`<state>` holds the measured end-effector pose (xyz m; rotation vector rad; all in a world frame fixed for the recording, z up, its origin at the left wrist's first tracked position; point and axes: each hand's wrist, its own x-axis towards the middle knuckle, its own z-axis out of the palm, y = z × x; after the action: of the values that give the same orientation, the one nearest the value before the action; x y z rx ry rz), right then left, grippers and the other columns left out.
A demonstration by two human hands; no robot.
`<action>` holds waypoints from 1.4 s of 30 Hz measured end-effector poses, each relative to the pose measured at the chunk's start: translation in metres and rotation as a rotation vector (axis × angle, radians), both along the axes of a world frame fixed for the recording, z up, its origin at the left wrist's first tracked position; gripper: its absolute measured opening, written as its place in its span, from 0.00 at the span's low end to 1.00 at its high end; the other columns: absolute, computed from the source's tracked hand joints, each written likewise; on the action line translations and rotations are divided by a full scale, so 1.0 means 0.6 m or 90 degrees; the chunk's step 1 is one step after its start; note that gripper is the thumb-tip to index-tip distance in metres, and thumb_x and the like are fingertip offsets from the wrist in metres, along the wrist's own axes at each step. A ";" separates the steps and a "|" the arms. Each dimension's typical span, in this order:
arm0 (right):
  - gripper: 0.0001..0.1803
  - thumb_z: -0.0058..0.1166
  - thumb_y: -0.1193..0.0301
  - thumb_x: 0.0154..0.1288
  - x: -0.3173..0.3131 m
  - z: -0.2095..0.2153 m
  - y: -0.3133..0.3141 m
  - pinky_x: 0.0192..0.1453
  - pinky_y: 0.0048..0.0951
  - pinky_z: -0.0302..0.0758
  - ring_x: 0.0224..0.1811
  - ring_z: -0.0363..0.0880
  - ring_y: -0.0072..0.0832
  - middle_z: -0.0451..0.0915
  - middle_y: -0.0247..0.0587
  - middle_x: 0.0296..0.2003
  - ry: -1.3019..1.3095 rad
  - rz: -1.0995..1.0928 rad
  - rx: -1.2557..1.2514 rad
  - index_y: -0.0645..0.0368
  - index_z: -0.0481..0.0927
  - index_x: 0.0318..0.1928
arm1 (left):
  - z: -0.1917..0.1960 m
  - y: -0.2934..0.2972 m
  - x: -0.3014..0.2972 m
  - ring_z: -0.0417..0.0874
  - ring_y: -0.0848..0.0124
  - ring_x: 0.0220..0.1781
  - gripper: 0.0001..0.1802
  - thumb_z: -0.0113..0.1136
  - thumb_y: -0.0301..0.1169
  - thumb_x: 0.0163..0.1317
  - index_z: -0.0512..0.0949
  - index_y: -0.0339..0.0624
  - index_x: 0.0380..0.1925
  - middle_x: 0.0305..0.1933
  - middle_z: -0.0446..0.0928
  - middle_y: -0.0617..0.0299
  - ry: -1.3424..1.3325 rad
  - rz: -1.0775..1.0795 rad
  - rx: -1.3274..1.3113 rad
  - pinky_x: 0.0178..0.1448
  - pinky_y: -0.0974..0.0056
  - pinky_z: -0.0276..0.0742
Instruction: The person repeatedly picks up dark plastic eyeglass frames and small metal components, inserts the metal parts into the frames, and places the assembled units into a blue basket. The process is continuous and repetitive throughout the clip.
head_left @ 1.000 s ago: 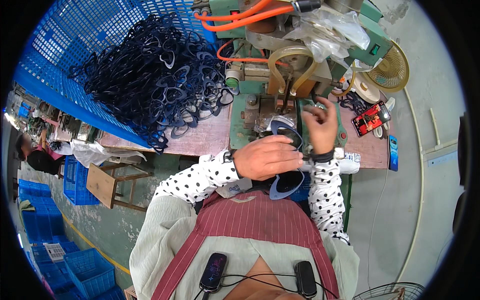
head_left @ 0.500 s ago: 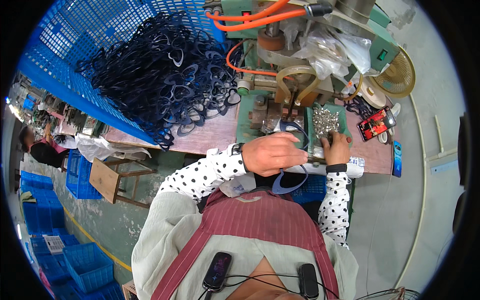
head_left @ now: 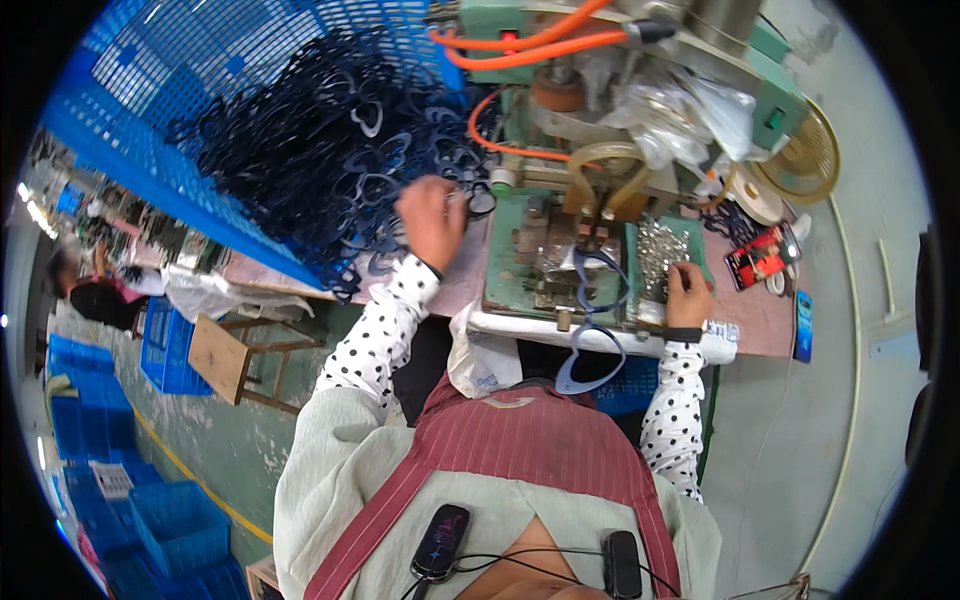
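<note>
My left hand (head_left: pixel 432 215) reaches up and left to the edge of a big heap of dark blue heart-shaped frames (head_left: pixel 320 150) in a blue mesh crate (head_left: pixel 170 90); its fingers close over one of the frames. My right hand (head_left: pixel 688 290) rests at a small green tray of tiny metal parts (head_left: pixel 660 255), fingers pinched together. A blue heart-shaped frame (head_left: pixel 595 320) lies on the green press machine's bed (head_left: pixel 520 270) and hangs over its front edge.
The green machine (head_left: pixel 620 90) with orange hoses and a clear plastic bag stands at the back. A red packet (head_left: pixel 760 258) and a tape roll (head_left: pixel 760 200) lie to the right. A wooden stool (head_left: pixel 235 355) and blue crates (head_left: pixel 80 400) stand on the floor to the left.
My left hand left the frame on the machine bed and swung up and left to the heap. My right hand stayed by the parts tray. The view tilted toward the crate.
</note>
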<state>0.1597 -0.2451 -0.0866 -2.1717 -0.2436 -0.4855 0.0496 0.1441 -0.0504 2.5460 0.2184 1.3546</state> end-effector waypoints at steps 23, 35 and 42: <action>0.07 0.63 0.76 0.55 -0.030 0.088 0.071 0.33 0.25 0.75 0.26 0.78 0.23 0.84 0.39 0.28 -0.038 0.084 0.180 0.59 0.87 0.37 | -0.039 0.122 0.012 0.79 0.61 0.38 0.07 0.61 0.33 0.61 0.79 0.42 0.34 0.36 0.79 0.59 0.048 0.102 0.027 0.41 0.57 0.72; 0.22 0.67 0.72 0.49 -0.109 0.206 0.157 0.30 0.22 0.69 0.23 0.73 0.17 0.85 0.36 0.29 0.178 0.261 0.211 0.59 0.75 0.46 | 0.087 -0.104 -0.049 0.79 0.57 0.41 0.12 0.58 0.19 0.54 0.78 0.40 0.39 0.37 0.80 0.57 -0.115 -0.154 -0.032 0.57 0.53 0.68; 0.27 0.67 0.74 0.48 -0.108 0.214 0.184 0.31 0.22 0.72 0.24 0.75 0.18 0.85 0.39 0.29 0.204 0.285 0.296 0.62 0.70 0.49 | 0.122 -0.158 -0.086 0.82 0.63 0.47 0.24 0.64 0.21 0.46 0.79 0.45 0.48 0.46 0.82 0.62 -0.061 -0.375 0.098 0.60 0.51 0.67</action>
<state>0.0952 -0.1347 0.0420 -1.6415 -0.3842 0.0619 -0.0019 0.0494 0.0228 2.3643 -0.6272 1.2750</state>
